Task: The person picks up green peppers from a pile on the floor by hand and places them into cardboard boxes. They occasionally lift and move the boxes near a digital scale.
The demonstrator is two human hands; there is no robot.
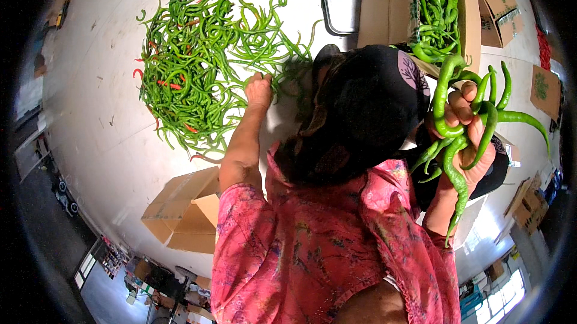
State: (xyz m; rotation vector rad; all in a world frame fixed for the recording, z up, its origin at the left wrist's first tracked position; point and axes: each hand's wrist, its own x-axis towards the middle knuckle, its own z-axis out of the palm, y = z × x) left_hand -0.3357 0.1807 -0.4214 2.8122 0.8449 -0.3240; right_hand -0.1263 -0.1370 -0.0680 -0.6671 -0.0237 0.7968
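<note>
A wide heap of long green chili peppers (198, 66), with a few red ones among them, is spread over the pale floor. At the heap's right edge my left hand (258, 90) reaches down with curled fingers touching the peppers; whatever lies under the fingertips is hidden. Raised at the right, my right hand (476, 138) is closed around a bunch of green chili peppers (448, 99). Their curved ends stick out on several sides of the fist. Just beyond it stands an open cardboard box (387, 9) holding more green chili peppers (437, 6).
A dark-rimmed metal tray (329, 15) lies left of the filled box. Near my left elbow sits an open carton (180, 207). More cardboard boxes (499, 15) stand at the far right. A black cap (366, 108) and my pink patterned shirt (324, 234) block the middle.
</note>
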